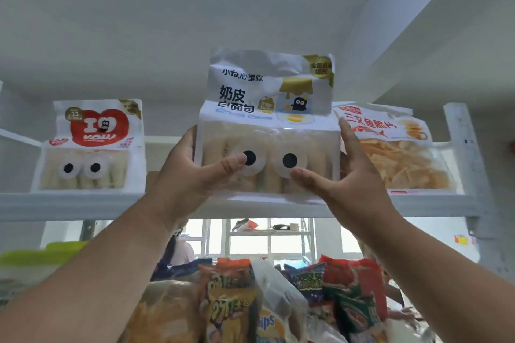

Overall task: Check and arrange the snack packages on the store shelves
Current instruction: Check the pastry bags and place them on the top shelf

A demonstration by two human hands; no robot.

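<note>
A white bread package (267,108) with two big cartoon eyes stands upright on the top shelf (83,203). My left hand (192,172) grips its left side, thumb pressed on the front by the left eye. My right hand (342,178) holds its right side, fingers straight up along the edge and thumb across the lower front. A similar package with a red heart (92,147) stands to the left. A bag of orange crisps (395,147) stands right beside the held package.
A white upright post (465,153) bounds the shelf on the right. On the shelf below lie several colourful snack bags (231,298), a red and green bag (354,292) and a green-lidded container (36,256). The ceiling is close overhead.
</note>
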